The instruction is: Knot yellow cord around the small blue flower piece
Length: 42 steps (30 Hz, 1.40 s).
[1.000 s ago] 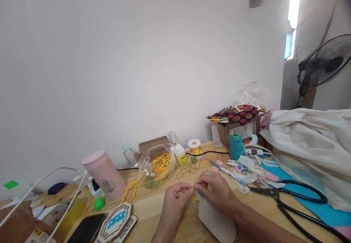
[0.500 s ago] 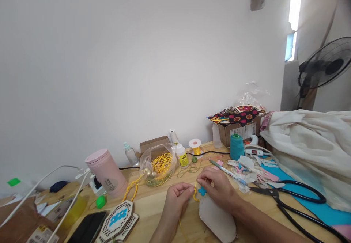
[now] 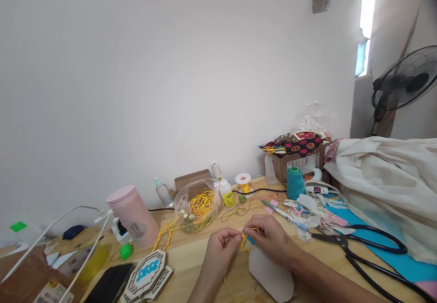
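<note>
A yellow cord runs between my two hands in the middle of the table. My left hand pinches the cord between thumb and forefinger. Close beside it, my right hand is also closed on the cord, its fingertips nearly touching the left ones. Under the right hand lies a flat, pale, rounded panel, with a small blue piece at its top, partly covered by the fingers. The cord's loose end trails down below my left hand.
Left stand a pink tumbler, a phone and patterned octagonal panels. Behind are a bag of yellow cord, a glue bottle and a cord spool. Right lie black-handled scissors, a pen, fabric scraps and teal thread.
My right hand has moved slightly down, its fingertips closer to the left hand's. The upright stretch of cord above the fingers is now lower, and the blue piece is more covered.
</note>
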{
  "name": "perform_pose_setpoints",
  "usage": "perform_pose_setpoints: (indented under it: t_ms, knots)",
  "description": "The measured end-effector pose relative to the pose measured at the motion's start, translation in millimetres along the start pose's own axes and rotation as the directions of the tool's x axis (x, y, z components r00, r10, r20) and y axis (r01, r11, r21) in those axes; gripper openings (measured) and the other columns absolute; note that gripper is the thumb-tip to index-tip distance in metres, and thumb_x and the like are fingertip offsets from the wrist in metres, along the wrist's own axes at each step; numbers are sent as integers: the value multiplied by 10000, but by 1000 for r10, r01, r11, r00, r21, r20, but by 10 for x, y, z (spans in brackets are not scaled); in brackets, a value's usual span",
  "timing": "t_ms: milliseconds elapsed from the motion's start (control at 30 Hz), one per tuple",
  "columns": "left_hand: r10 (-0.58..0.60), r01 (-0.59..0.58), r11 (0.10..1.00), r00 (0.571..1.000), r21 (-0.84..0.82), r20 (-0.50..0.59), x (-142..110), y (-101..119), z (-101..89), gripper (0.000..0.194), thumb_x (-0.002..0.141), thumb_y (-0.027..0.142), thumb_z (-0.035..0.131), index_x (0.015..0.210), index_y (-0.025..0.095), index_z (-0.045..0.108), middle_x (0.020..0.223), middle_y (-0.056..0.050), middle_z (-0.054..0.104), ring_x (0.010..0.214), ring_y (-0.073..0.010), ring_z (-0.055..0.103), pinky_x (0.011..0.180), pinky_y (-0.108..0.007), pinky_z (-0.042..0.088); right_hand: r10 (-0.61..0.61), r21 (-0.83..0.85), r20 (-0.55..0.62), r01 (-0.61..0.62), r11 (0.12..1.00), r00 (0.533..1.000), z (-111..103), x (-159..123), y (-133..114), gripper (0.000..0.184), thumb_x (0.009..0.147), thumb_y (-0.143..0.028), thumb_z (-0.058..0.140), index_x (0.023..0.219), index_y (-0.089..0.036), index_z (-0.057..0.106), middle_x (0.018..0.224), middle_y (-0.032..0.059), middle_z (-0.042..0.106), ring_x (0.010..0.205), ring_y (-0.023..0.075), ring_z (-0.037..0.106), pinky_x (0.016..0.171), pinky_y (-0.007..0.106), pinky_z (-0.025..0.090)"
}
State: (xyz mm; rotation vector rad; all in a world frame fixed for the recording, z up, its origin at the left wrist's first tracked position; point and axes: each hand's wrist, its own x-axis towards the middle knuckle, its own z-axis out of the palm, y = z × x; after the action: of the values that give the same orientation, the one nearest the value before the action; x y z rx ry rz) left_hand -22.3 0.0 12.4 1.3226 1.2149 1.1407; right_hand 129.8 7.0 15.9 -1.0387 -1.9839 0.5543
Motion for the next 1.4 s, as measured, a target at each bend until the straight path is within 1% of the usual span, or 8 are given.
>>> perform_pose_setpoints:
  t_ms: [100, 367, 500, 633, 767, 900, 1167, 1400]
  knots:
    - [30, -33, 997, 999, 73, 41, 10, -22, -25, 171, 561, 276, 629, 603, 112, 655, 528, -16, 604, 477, -92, 463, 465, -180, 321, 9, -29, 2, -9, 1000, 1000, -4, -2, 8, 209, 749, -214, 434, 653, -183, 616, 572, -9, 534, 550, 102, 457, 488, 191, 300]
    - [38, -38, 995, 999, 88, 2, 6, 4, -31, 149, 562, 257, 627, 584, 114, 661, 578, -50, 654, 541, -130, 528, 543, -208, 383, 1, -36, -26, -2, 999, 1000, -3, 11, -4, 187, 730, -199, 451, 631, -176, 608, 551, -13, 520, 537, 98, 446, 480, 189, 290]
    - [15, -15, 999, 1000, 31, 3, -3, 19, -20, 163, 544, 267, 644, 600, 113, 656, 557, -38, 643, 509, -114, 515, 511, -194, 376, -15, -45, -36, 13, 999, 999, -4, 1, -4, 201, 741, -220, 446, 619, -169, 598, 546, -11, 520, 533, 98, 443, 481, 192, 288]
    - [22, -18, 996, 999, 83, -43, -1, 10, -6, 165, 519, 277, 651, 565, 119, 650, 481, -10, 609, 436, -93, 472, 444, -183, 346, -34, -51, -25, 33, 998, 999, -6, -4, -4, 204, 746, -223, 442, 623, -174, 597, 539, -14, 515, 520, 94, 439, 479, 192, 283]
    - [75, -67, 988, 996, 141, -51, -18, 47, 13, 135, 521, 259, 637, 542, 126, 651, 502, -22, 625, 478, -118, 507, 488, -203, 383, -57, -83, -14, 56, 995, 998, 2, -4, -6, 189, 749, -207, 437, 651, -183, 597, 569, -9, 532, 544, 98, 453, 494, 194, 284]
    - [87, -80, 985, 995, 154, -45, -25, 78, 26, 114, 514, 236, 638, 533, 125, 659, 530, -43, 647, 511, -140, 536, 517, -215, 407, -61, -166, -46, 53, 985, 997, 10, -10, -3, 186, 741, -187, 441, 619, -177, 580, 565, -6, 528, 559, 103, 457, 502, 201, 273]
    - [20, -19, 999, 999, 26, -28, -11, 43, 4, 166, 499, 247, 673, 622, 136, 662, 598, -38, 667, 561, -146, 565, 548, -219, 431, -119, -129, -43, 113, 985, 992, -9, -3, 27, 215, 774, -227, 418, 635, -180, 575, 548, -14, 508, 534, 92, 444, 492, 192, 274]
    - [75, -70, 990, 997, 121, -38, -13, 41, 1, 148, 516, 264, 657, 574, 129, 669, 569, -52, 665, 548, -158, 563, 548, -235, 431, -114, -172, -36, 106, 979, 993, 19, -17, 31, 181, 753, -198, 438, 654, -189, 589, 564, -9, 528, 549, 99, 461, 494, 195, 276]
